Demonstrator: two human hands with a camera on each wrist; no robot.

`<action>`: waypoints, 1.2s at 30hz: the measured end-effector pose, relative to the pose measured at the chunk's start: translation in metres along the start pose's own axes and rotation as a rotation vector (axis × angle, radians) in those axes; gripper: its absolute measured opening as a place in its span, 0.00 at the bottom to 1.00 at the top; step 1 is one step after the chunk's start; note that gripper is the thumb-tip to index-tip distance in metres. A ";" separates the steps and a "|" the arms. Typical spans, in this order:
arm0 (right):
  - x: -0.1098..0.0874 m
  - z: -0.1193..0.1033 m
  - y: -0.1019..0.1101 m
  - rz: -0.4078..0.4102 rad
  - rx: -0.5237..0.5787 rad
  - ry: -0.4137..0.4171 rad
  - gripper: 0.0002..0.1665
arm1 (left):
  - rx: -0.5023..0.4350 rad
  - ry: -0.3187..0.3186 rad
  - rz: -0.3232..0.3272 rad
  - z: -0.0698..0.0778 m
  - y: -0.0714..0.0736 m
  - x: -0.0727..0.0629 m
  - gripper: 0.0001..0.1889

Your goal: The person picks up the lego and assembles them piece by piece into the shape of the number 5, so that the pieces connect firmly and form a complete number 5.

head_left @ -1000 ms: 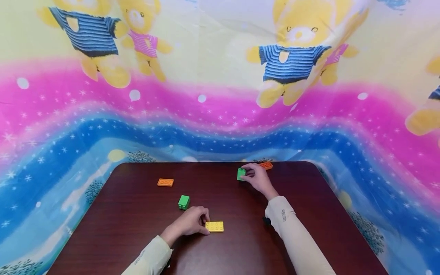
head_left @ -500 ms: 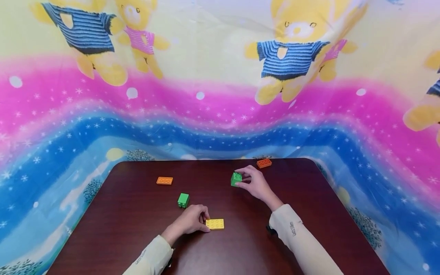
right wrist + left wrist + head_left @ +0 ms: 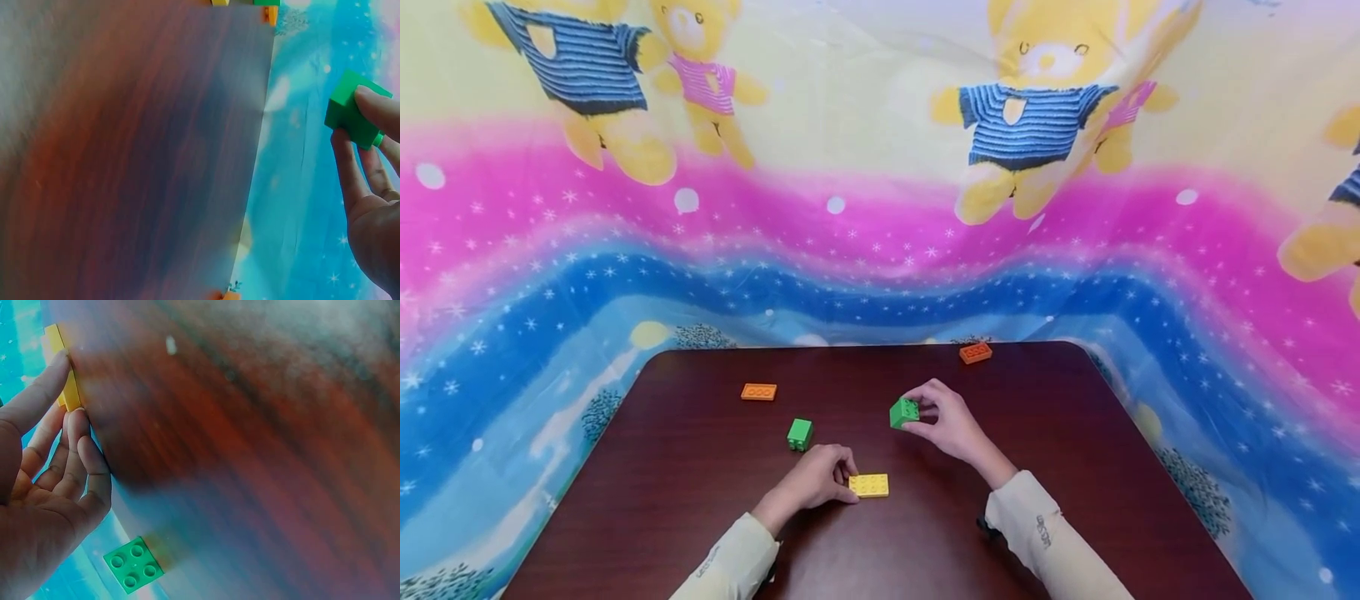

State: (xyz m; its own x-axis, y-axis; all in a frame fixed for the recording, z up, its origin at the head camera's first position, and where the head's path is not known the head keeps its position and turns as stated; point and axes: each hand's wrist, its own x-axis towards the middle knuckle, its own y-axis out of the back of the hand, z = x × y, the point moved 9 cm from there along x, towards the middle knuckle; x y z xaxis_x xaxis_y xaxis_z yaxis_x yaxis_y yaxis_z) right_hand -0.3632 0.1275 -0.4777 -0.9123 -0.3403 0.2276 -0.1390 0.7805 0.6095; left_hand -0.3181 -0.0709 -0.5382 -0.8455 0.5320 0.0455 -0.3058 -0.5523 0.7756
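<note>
My left hand (image 3: 817, 478) pinches the left end of a flat yellow building brick (image 3: 870, 485), studs up, low at the table. In the left wrist view the thumb and fingers close on the yellow brick's (image 3: 71, 384) edges. My right hand (image 3: 951, 421) holds a green building brick (image 3: 904, 412) between thumb and fingers, raised and tilted; its studs face the palm side in the right wrist view, where the green brick (image 3: 351, 106) shows a smooth face. A second green brick (image 3: 800, 434) lies on its side just beyond my left hand, studs toward me.
A flat orange brick (image 3: 759, 392) lies at the back left of the dark brown table (image 3: 700, 517). A darker orange brick (image 3: 975, 353) sits near the far edge at the right. A curtain (image 3: 850, 275) printed with bears hangs right behind the table.
My right hand has carried its green brick away from the far edge, leftward and nearer to me, tilting it. The orange brick behind it now shows fully. My left hand stays on the yellow brick.
</note>
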 end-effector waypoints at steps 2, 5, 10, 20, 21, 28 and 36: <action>-0.003 -0.002 -0.004 -0.009 -0.003 -0.003 0.24 | 0.004 0.005 0.000 0.000 0.000 0.000 0.16; -0.009 -0.004 -0.008 -0.016 0.014 0.000 0.24 | 0.004 0.008 0.000 0.000 0.001 0.000 0.16; -0.019 -0.003 -0.012 -0.016 0.022 -0.024 0.25 | -0.012 -0.010 0.006 0.003 -0.001 0.000 0.16; -0.034 0.002 -0.032 -0.075 0.019 -0.037 0.22 | -0.018 -0.006 -0.001 0.002 0.000 0.001 0.15; -0.035 0.002 -0.034 -0.085 0.022 -0.037 0.21 | -0.019 -0.007 0.000 0.002 0.000 0.001 0.15; -0.038 0.003 -0.046 -0.127 0.013 -0.049 0.20 | -0.021 -0.022 0.010 0.004 0.003 0.002 0.15; -0.042 0.007 -0.053 -0.152 -0.013 -0.069 0.21 | -0.026 -0.017 0.004 0.002 0.002 0.001 0.15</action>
State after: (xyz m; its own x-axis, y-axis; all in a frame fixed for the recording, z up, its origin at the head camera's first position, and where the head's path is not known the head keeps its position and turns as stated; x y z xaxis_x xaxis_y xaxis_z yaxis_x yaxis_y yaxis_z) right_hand -0.3205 0.1035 -0.5247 -0.9054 -0.4169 0.0800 -0.2729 0.7159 0.6426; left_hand -0.3188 -0.0702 -0.5356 -0.8395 0.5402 0.0595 -0.3136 -0.5709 0.7588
